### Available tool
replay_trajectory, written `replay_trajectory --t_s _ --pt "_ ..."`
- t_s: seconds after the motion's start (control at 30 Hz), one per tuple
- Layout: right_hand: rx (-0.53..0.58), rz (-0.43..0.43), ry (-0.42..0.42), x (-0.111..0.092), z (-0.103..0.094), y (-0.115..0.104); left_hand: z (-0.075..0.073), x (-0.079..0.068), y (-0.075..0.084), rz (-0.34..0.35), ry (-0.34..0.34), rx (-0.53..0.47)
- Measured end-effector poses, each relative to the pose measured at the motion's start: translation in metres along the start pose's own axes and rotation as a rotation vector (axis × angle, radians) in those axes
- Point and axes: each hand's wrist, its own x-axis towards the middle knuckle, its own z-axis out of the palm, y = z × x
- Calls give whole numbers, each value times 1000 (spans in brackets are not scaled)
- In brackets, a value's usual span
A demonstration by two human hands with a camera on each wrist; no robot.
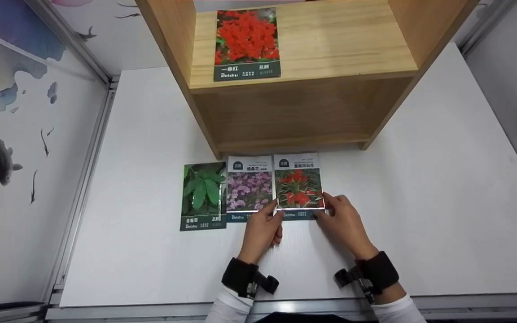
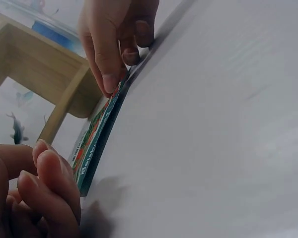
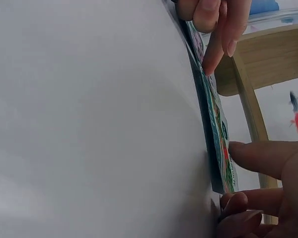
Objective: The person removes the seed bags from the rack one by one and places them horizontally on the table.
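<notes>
A seed packet with red flowers point(image 1: 298, 188) lies flat on the white table, at the right end of a row. My left hand point(image 1: 260, 231) holds its lower left corner with thumb and index finger, the other fingers curled under. At its lower right edge, my right hand point(image 1: 346, 222) pinches it between thumb and fingers; the right wrist view shows the thumb point(image 3: 256, 154) on top. Touching or nearly touching it on the left is a purple-flower packet point(image 1: 249, 190), its lower right corner partly behind my left hand. A green-leaf packet point(image 1: 203, 195) ends the row, set slightly lower.
Behind the row stands a wooden shelf unit point(image 1: 303, 85), its lower front edge close to the packets' tops. On its upper board lies another red-flower packet point(image 1: 247, 42). Metal-framed panels with fish pictures point(image 1: 2, 152) border the white table point(image 1: 442, 202).
</notes>
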Motion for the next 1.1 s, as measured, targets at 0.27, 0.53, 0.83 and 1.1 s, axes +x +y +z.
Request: replay_trajectory --t_s 0.27,0.53,0.83,1.1 --pt "88 60 -27 7 -12 -1 -14 -1 16 100 1 -32" --pt "300 59 -21 15 -34 -19 -44 -15 72 268 59 -108" --pt "445 -153 103 22 -60 -66 -76 -19 125 506 170 -36" --pt "510 -319 142 23 -97 -122 -98 6 149 593 208 -4"
